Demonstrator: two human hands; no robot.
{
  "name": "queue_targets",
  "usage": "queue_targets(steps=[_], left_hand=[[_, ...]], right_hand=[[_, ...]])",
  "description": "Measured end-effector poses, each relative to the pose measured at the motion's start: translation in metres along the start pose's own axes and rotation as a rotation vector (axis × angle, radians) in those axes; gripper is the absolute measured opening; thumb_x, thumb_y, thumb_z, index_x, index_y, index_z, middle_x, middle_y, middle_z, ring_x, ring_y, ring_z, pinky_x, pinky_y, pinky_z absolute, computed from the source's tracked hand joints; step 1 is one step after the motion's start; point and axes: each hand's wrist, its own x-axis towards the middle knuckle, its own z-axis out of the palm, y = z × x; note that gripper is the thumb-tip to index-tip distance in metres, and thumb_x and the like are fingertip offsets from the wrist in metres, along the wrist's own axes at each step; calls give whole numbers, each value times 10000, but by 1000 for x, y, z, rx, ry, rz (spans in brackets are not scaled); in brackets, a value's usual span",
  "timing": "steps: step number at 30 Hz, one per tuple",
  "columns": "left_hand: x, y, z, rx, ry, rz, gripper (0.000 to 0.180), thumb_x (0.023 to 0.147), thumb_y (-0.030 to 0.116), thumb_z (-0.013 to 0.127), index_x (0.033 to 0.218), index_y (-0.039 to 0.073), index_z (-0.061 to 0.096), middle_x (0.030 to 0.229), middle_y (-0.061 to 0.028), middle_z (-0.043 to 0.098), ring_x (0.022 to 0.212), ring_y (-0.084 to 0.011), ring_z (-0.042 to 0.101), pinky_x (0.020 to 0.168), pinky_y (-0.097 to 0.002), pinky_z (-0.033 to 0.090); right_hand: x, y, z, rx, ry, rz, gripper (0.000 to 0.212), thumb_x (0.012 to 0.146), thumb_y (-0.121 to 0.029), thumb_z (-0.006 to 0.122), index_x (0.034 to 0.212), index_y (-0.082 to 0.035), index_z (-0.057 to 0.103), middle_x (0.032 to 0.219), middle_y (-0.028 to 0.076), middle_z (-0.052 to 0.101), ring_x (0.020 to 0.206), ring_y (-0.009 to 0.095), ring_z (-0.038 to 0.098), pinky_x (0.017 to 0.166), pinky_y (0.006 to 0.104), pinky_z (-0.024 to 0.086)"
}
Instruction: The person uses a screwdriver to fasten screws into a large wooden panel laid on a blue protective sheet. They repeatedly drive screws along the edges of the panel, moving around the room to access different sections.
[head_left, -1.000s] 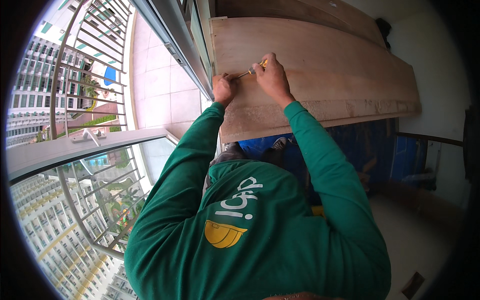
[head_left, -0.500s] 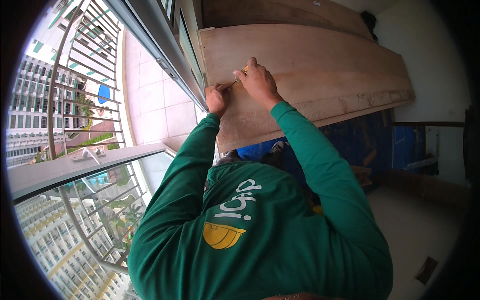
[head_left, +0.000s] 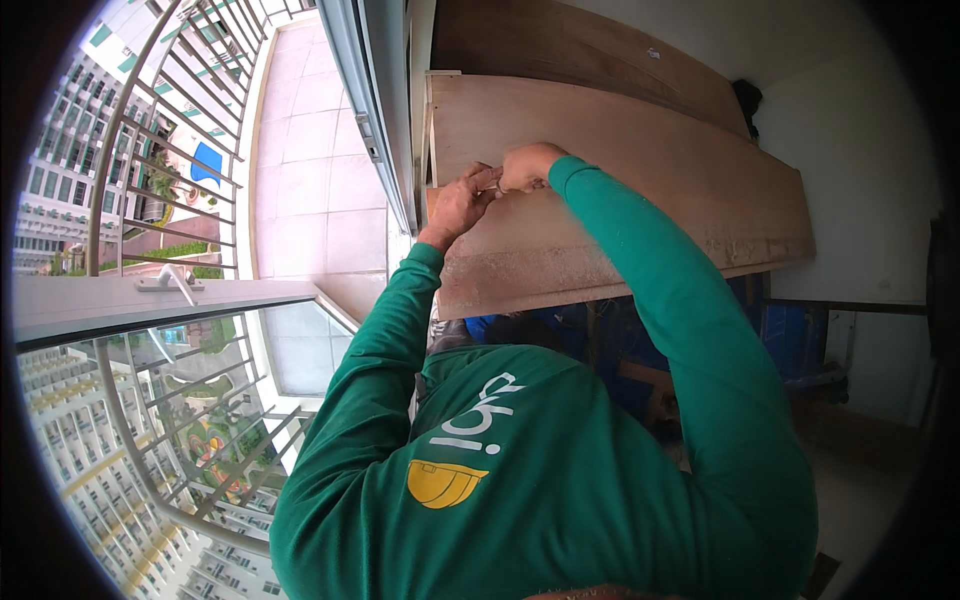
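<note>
A large brown plywood panel (head_left: 640,190) spans the area in front of me. Near its left end, my left hand (head_left: 462,207) rests on the wood with fingertips pinched together; whatever sits between them is too small to make out. Close against those fingertips, my right hand (head_left: 530,167) is closed, its wrist bent and forearm coming in from the right. The fingers hide the yellow-handled screwdriver that showed in this hand in the earlier frame. A rough, pale, worn strip runs along the panel's near edge.
A sliding door frame (head_left: 375,120) stands just left of the panel, with a tiled balcony (head_left: 310,150) and metal railing (head_left: 165,110) beyond. Another wooden board (head_left: 590,45) lies behind. An opened glass door (head_left: 170,300) is at lower left. Blue covering (head_left: 795,335) lies below the panel.
My right hand has turned over and come down closer to the left fingers, covering the screwdriver. My left hand has shifted slightly right, and the view has tilted.
</note>
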Motion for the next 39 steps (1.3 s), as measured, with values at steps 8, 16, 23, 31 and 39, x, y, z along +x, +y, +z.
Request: queue_targets(steps=[8,16,23,31,39], left_hand=[[14,5,-4,87,-51,5,376,963,250,799,1273,62,700,1204,-155,709,1047,-433,695,863,-486,558],[11,22,7,220,135,-148,359,995,361,759,1205,71,734,1078,-197,766,992,-460,706,850,-517,559],[12,-8,-15,39,182,-240,311,1001,267,735,1217,42,735,1037,-257,755,978,-474,713,845,-505,560],[29,-7,-27,133,-352,-135,310,977,325,776,1158,77,738,1082,-196,766,1010,-431,727,866,-500,562],[18,28,-8,138,-30,-269,368,888,431,849,1132,169,764,1050,-138,798,1009,-381,755,832,-456,580]], right_hand=[[-1,4,12,-503,239,-367,257,943,-292,752,995,-49,821,1009,175,815,952,364,795,842,499,638],[0,17,-4,-399,344,-480,424,971,-368,776,1199,-11,744,1236,222,738,1156,396,726,970,482,604],[13,-24,33,807,878,-552,514,1035,-332,744,1364,35,597,1325,228,640,1227,356,627,1043,466,519],[11,-21,90,1511,901,-396,440,1108,-355,654,821,-26,601,750,20,614,691,109,565,608,311,485],[26,21,60,1448,496,-660,562,1118,-385,617,680,-37,568,625,7,524,605,111,516,570,323,449]])
